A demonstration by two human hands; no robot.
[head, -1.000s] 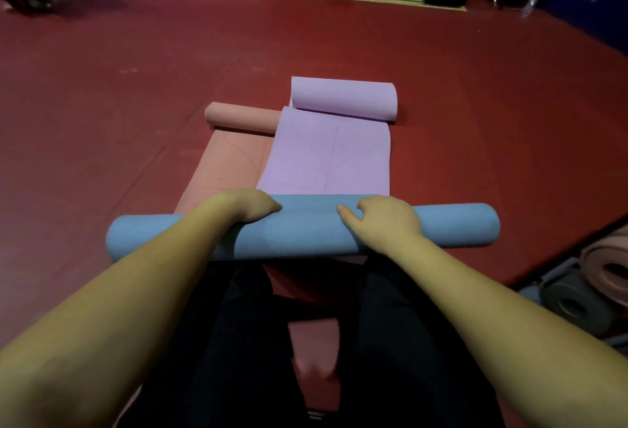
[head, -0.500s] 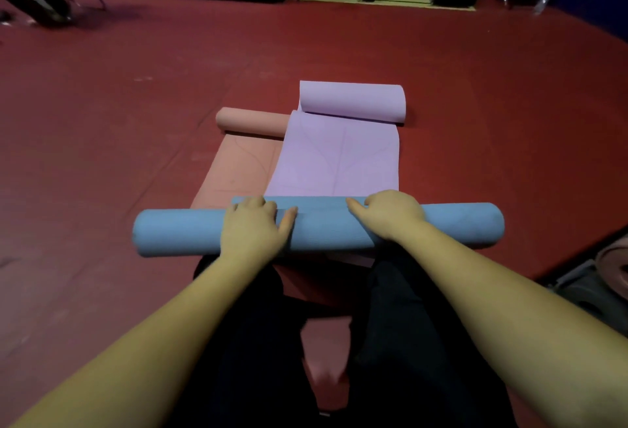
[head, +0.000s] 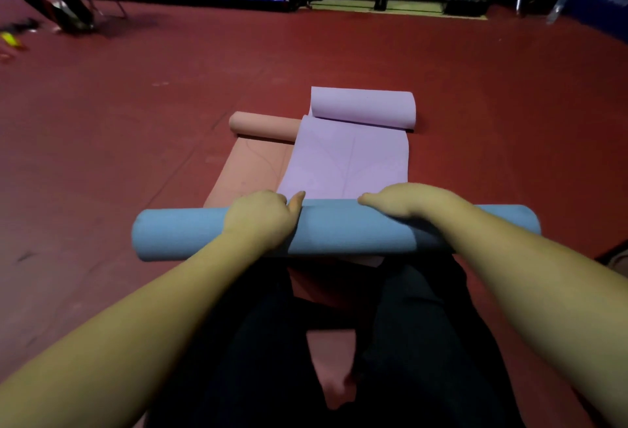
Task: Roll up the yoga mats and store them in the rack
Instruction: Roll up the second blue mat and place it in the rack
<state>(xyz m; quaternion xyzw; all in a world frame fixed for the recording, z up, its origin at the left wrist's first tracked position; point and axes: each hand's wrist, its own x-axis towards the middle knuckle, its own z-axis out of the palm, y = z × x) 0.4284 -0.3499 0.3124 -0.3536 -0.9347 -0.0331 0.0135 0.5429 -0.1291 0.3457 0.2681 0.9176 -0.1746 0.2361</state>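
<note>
Blue foam, the rolled yoga mat [head: 333, 232] lies crosswise over the lilac mat [head: 343, 165] on the floor, left hand [head: 261, 220] and right hand [head: 404, 205] curled over its top, and uneven pressure could likely loosen or skew it.

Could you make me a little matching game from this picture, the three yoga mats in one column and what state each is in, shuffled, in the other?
Things:
1. blue yoga mat
2. purple yoga mat
3. pink yoga mat

States:
A. lies lowest, partly covered by another mat, far end curled
B. fully rolled, under both hands
C. partly unrolled, on top of another mat, roll at its far end

Pairs: 1-B, 2-C, 3-A
</note>
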